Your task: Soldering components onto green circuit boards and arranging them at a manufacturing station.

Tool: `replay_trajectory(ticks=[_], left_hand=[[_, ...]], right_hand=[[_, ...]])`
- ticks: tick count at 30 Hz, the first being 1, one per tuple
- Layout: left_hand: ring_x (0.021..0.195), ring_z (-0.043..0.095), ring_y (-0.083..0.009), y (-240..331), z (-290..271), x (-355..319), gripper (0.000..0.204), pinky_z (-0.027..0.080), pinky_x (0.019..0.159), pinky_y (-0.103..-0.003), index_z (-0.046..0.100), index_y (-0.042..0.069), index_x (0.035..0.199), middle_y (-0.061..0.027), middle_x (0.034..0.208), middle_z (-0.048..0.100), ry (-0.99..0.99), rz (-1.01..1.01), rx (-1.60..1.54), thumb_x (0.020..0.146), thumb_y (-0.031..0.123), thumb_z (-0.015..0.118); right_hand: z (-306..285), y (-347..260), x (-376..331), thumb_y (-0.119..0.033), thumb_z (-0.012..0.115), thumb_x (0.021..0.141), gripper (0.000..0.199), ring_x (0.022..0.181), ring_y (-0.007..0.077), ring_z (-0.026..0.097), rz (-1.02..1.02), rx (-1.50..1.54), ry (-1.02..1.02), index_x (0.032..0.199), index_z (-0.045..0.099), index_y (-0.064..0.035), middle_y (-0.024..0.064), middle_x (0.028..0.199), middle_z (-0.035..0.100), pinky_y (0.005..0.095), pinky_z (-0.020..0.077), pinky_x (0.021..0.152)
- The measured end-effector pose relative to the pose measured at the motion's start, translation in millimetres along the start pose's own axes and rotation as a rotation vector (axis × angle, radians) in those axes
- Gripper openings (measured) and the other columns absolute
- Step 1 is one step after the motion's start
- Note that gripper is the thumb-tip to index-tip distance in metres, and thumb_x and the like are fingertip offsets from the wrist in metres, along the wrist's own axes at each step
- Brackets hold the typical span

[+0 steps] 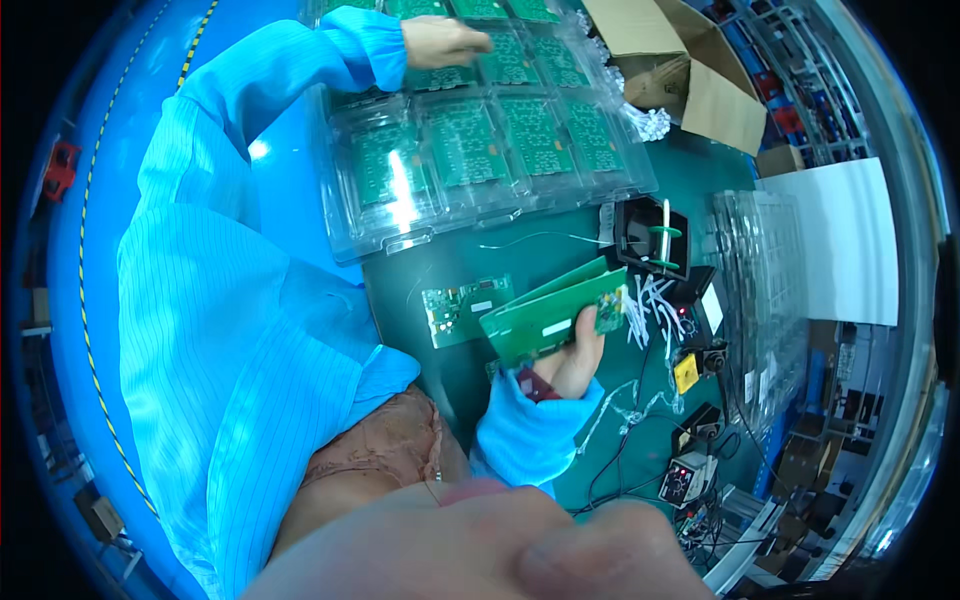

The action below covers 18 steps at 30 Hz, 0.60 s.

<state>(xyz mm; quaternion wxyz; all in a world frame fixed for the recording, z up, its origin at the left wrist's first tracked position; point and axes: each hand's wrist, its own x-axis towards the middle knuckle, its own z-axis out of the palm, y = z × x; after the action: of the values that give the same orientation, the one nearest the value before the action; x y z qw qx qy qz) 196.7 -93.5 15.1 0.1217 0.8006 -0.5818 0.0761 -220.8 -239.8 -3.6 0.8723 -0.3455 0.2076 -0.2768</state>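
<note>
My right hand (577, 365) grips a small fanned bunch of green circuit boards (540, 318), thumb on the near face, above the green table mat. Beside it, on the left, another circuit board (462, 309) lies flat on the mat. My left arm stretches far forward, and my left hand (440, 42) is over the clear plastic trays (345, 225), which hold rows of green boards (465, 145). Its fingers are curled together; slightly blurred, they hide whatever may be between them.
A black solder-wire holder (650, 235) stands right of the held boards, near white cable ends (655, 305) and a yellow sponge (685, 373). Stacked clear trays (760, 300) line the right side. An open cardboard box (690, 75) is at the back right; a control box (688, 478) sits lower right.
</note>
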Motion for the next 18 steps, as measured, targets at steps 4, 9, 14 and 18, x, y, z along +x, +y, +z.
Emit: replay_trajectory(ticks=[4,9,14,18], left_hand=[[0.111,0.055,-0.0357,-21,18,-4,0.062,0.047,0.088,-0.043,0.047,0.015,0.128,-0.0145,0.122,0.057,-0.185,0.001,0.161,0.073,-0.011,0.056],[0.124,0.047,-0.0282,-16,7,11,0.083,0.047,0.093,-0.039,0.039,0.017,0.136,-0.0137,0.125,0.054,-0.369,-0.061,0.325,0.063,-0.016,0.06],[0.116,0.051,-0.0292,-24,-13,12,0.024,0.044,0.089,-0.043,0.064,0.011,0.093,-0.0084,0.106,0.054,-0.257,0.099,0.497,0.072,0.002,0.072],[0.089,0.056,-0.0283,-10,-74,9,0.011,0.048,0.073,-0.04,0.063,0.01,0.078,-0.0071,0.096,0.062,-0.014,0.197,0.345,0.068,0.008,0.066]], right_hand=[[-11,2,-11,-0.01,0.052,0.095,0.035,0.099,0.0228,0.062,-0.033,0.001,-0.013,0.127,0.045,0.0,0.0123,0.114,0.06,0.0369,0.0519,0.085],[-21,11,-8,-0.012,0.052,0.095,0.035,0.1,0.0229,0.062,0.125,0.17,0.038,0.128,0.046,-0.0018,0.0109,0.116,0.061,0.0382,0.0522,0.087],[-14,8,-4,-0.024,0.053,0.096,0.033,0.099,0.0247,0.063,0.156,0.128,0.031,0.124,0.052,-0.0067,0.0092,0.112,0.063,0.0434,0.0527,0.086],[5,-6,-2,-0.013,0.057,0.093,0.037,0.1,0.0238,0.062,0.08,0.113,-0.082,0.127,0.048,-0.0015,0.012,0.115,0.061,0.039,0.0515,0.088]])
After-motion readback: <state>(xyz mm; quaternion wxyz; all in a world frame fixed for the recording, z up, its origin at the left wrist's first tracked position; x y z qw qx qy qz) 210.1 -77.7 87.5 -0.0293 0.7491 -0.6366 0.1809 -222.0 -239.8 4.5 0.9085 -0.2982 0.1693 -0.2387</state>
